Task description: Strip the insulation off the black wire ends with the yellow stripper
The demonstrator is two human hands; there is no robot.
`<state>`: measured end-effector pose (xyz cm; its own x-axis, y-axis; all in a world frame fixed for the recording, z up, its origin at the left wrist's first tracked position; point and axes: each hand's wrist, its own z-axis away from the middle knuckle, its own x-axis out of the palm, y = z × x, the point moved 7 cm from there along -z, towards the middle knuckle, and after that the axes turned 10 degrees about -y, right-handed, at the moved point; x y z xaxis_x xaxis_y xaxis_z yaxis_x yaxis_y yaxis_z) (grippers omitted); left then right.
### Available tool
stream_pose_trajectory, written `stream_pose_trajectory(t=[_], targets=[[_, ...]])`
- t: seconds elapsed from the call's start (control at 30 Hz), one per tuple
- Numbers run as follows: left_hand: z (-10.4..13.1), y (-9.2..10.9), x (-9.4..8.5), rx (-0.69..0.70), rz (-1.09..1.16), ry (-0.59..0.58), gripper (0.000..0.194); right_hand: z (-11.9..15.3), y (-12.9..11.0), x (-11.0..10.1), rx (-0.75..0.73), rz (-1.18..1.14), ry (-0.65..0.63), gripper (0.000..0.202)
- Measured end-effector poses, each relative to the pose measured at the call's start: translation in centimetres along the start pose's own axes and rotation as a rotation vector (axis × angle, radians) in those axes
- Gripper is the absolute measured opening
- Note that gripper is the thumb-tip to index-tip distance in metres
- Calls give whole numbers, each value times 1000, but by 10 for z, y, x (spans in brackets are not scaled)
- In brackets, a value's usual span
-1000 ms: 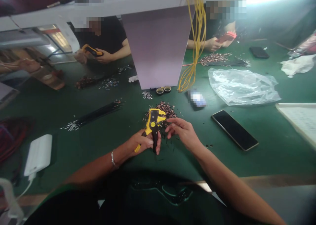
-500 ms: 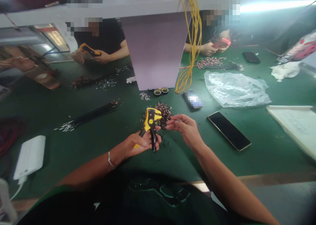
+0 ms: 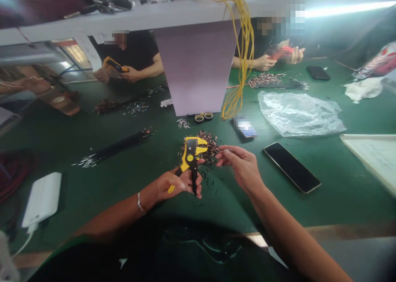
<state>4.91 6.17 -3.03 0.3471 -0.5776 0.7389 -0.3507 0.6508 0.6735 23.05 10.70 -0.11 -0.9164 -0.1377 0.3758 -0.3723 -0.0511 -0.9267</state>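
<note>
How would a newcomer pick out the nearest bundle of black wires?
On the green table, look between the white block and the heap of copper-tipped scraps beyond the left hand. The bundle lies slantwise. Unlike the scraps, its wires are long, silvery at the end nearer the block and coppery at the other.

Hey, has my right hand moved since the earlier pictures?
Yes. Your right hand has moved a little to the right, closer to the big phone lying on the table.
</note>
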Motion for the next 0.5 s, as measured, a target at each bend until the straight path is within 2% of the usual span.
stream_pose_trajectory(t=[0.2, 0.5], targets=[[-3, 4, 10, 18, -74, -36, 85, 2, -11, -3, -45, -15, 58, 15], [-1, 6, 20, 17, -151, -27, 70, 9, -10, 14, 54, -233, -45, 12]])
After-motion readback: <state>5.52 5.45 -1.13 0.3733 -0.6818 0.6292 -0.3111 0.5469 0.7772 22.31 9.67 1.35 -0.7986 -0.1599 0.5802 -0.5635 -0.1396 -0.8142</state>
